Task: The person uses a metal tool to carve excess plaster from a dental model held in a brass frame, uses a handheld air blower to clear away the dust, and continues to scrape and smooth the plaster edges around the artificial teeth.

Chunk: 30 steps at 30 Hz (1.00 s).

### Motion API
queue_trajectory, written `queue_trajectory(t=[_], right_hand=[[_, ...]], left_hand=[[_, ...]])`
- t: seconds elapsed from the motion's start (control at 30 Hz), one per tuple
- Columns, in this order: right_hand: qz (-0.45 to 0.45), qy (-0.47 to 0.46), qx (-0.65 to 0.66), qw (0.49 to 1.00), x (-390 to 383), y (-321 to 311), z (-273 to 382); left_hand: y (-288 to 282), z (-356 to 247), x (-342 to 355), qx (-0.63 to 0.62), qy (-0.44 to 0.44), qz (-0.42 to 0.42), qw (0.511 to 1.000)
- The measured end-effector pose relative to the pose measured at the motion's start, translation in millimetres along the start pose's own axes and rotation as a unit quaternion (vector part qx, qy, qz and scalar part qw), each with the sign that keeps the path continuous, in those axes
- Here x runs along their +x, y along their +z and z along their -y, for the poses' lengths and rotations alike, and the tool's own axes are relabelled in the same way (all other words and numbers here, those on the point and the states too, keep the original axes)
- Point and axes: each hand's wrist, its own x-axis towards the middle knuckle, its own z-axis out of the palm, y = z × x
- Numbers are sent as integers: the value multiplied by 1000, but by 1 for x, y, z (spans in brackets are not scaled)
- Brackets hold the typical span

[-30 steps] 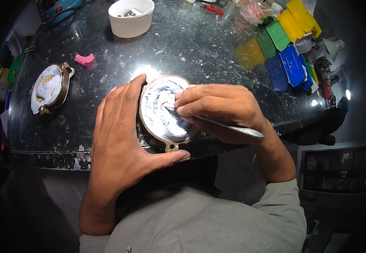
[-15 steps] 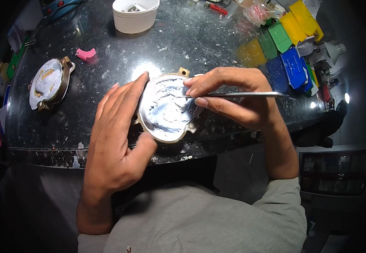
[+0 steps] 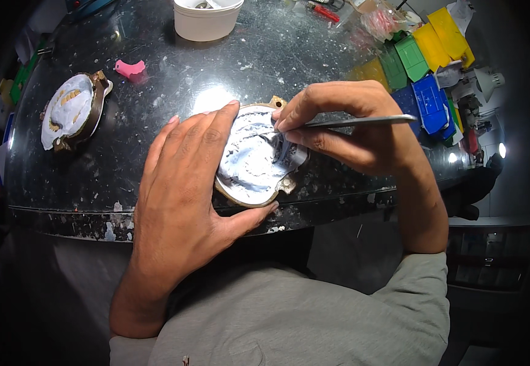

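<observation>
A round brass dental flask half, filled with white plaster, lies near the table's front edge. The plaster surface is rough, with a curved ridge and glare from a lamp. My left hand is closed round the flask's left side, fingers along the rim and thumb at its near edge. In my right hand a slim metal carving tool is pinched, its handle pointing right. The fingertips hide its working end over the upper right of the plaster. Another plaster-filled flask half sits tilted at the far left.
A pink curved piece lies beyond my left hand. At the back stands a white plastic tub with things inside. Green, yellow and blue bins line the right side, near a red-handled tool.
My left thumb has swung onto the flask's near edge, and the left hand sits slightly further right. The carving tool's handle is tilted a little higher. The view has shifted slightly.
</observation>
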Motion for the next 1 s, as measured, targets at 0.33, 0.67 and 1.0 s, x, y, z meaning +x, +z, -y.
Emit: queue_trajectory(t=[0.33,0.67,1.0], right_hand=[[-22,-17,-31,999,-6,8,5],[-46,-10,10,999,-18,17,1],[-37,6,34,999,-11,7,1]], left_hand=[[1,-1,0,5,6,-2,1000],[1,-1,-2,-1,3,-7,1000],[0,-1,-2,-1,-1,-9,1000]])
